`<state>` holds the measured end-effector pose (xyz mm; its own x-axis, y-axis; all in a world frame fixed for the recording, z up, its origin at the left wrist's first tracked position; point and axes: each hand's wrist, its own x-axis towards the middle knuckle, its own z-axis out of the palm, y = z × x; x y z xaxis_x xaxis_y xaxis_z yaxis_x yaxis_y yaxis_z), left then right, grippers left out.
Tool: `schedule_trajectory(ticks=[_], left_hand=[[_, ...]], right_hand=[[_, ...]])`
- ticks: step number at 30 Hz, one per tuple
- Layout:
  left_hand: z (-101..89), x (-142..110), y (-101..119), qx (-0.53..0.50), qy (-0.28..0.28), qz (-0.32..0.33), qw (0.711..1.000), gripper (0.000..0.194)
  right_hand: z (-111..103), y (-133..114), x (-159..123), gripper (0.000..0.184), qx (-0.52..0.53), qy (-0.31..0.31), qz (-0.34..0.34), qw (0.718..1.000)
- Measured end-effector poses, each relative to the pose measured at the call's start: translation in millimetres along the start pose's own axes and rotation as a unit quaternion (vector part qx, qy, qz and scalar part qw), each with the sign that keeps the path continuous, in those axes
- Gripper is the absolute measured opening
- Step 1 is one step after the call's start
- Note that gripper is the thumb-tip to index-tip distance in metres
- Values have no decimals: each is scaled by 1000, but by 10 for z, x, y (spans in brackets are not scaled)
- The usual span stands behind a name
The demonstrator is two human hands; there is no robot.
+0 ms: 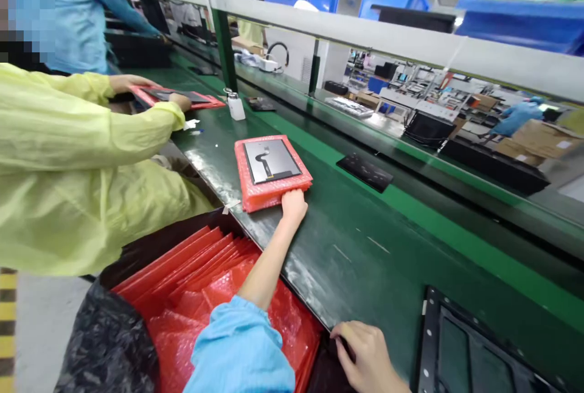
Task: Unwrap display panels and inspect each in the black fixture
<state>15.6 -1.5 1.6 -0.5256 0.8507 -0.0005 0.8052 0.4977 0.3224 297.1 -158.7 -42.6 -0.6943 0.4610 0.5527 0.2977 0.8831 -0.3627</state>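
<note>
A stack of red bubble-wrap bags (262, 201) lies near the front edge of the green work surface (333, 265). On top of it is a flat display panel (274, 160) with a silver-grey back and a dark ribbon cable. My left hand (294, 205) is closed at the stack's near right corner, its fingertips hidden. At the table edge, my right hand (365, 350) has thumb and fingers curled together over the rim of a black plastic bag (326, 365). More red bubble-wrap bags (196, 295) fill the space below the edge, under my left forearm.
A black frame (474, 344) lies at the right. Beyond the stack are a dark flat panel (365, 172) and a white bottle (236, 106). To the left, a co-worker in a yellow sleeve (141, 137) handles another red-wrapped panel (177, 97). A shelf rail (387, 34) spans the back.
</note>
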Motion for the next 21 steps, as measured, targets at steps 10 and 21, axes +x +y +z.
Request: schedule_trajectory(ticks=[10, 21], left_hand=[[264, -1502, 508, -4, -86, 102, 991, 22], [3, -2398, -291, -444, 228, 107, 860, 22]], right_hand=[[-315, -37, -387, 23, 41, 92, 109, 989], [-583, 104, -420, 36, 166, 182, 395, 885]])
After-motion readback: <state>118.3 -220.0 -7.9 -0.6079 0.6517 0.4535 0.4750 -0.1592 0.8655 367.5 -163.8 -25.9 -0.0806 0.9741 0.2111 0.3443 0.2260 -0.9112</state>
